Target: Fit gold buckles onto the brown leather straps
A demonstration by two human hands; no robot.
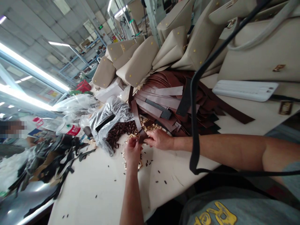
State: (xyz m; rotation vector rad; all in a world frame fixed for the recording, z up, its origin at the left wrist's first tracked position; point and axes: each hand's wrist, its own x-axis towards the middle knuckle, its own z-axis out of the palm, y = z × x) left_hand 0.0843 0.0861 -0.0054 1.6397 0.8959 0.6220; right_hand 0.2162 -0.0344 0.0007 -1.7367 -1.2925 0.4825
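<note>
A dark brown leather strip [142, 136] is between my two hands over the white table. My left hand [132, 151] pinches its near end, fingers closed. From the other side my right hand [160, 139] grips the same strip, thumb and fingers pressed together. Gold-coloured metal fittings [151, 126] lie just behind my hands, and more are partly hidden around my left hand. Small dark bits [165, 182] are scattered on the table nearby. Whether a metal fitting is also between my fingers I cannot tell.
Behind my hands lies a heap of brown leather strips [164, 81]. A clear plastic bag [112, 109] with small brown curled pieces [120, 131] sits to the left. Beige handbags [140, 61] are piled at the back. Dark scraps [49, 162] lie left; a black strap [194, 125] crosses the view.
</note>
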